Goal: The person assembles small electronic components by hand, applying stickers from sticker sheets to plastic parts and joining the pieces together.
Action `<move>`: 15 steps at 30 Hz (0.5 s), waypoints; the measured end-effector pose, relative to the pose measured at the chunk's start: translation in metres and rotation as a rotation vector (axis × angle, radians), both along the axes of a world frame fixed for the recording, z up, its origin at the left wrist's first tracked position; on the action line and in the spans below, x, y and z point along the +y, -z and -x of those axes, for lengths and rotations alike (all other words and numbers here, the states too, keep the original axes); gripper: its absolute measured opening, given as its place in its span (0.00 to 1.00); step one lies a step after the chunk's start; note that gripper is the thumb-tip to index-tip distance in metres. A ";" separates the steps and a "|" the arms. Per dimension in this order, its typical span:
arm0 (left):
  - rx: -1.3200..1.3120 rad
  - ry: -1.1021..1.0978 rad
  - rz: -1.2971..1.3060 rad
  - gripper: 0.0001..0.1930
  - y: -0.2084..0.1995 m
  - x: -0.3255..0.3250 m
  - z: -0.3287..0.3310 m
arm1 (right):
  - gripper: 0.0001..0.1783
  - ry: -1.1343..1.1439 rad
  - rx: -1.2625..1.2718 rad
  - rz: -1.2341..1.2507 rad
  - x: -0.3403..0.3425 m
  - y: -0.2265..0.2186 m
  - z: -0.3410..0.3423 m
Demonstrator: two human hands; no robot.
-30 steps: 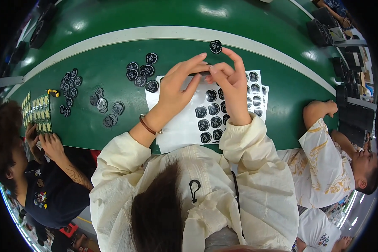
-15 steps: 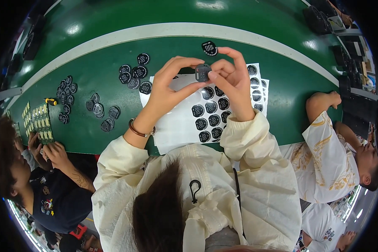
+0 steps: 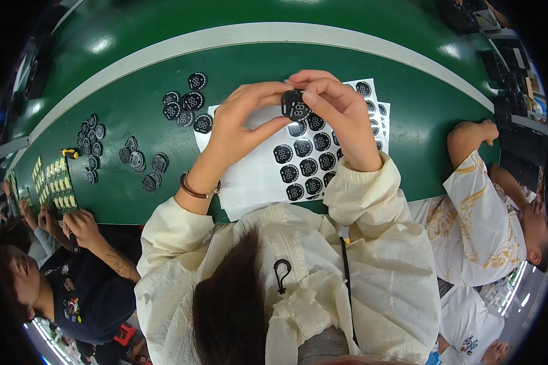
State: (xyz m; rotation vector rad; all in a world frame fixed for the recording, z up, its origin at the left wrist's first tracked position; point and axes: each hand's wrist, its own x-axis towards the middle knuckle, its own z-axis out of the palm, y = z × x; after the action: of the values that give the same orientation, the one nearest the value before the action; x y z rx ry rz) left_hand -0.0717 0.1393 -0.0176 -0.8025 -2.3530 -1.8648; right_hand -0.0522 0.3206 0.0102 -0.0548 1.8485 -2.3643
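Between my two hands, above a white sheet [image 3: 249, 164] of stickers, is a small round black disc [image 3: 295, 107] with pale display markings on its upper face. My left hand [image 3: 240, 118] pinches its left side between thumb and fingers. The thumb of my right hand [image 3: 344, 115] presses on its upper right edge, the other fingers curled behind it. Rows of round black stickers [image 3: 303, 146] cover the right part of the sheet, partly under my right hand.
Left of the sheet lie loose black discs with markings [image 3: 192, 100] and small piles of greyish discs [image 3: 137, 160]. Farther left are more discs [image 3: 92, 148], a yellow-handled tool [image 3: 70, 154] and green circuit boards [image 3: 58, 185] by a co-worker's hands [image 3: 82, 228]. Another person's arm [image 3: 466, 143] rests at the right.
The black sticker that hung from my right index finger now lies over the greyish disc's face. My right fingers have come down and closed in around the disc.
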 end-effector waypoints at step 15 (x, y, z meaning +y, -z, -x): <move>0.159 0.043 0.088 0.21 -0.002 0.000 0.003 | 0.04 -0.016 0.019 -0.064 0.005 0.005 0.002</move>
State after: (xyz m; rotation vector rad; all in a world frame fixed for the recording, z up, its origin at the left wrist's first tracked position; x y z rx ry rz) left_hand -0.0746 0.1392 -0.0156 -0.9777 -2.3509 -1.6544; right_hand -0.0539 0.3258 0.0056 -0.0855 1.9232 -2.3003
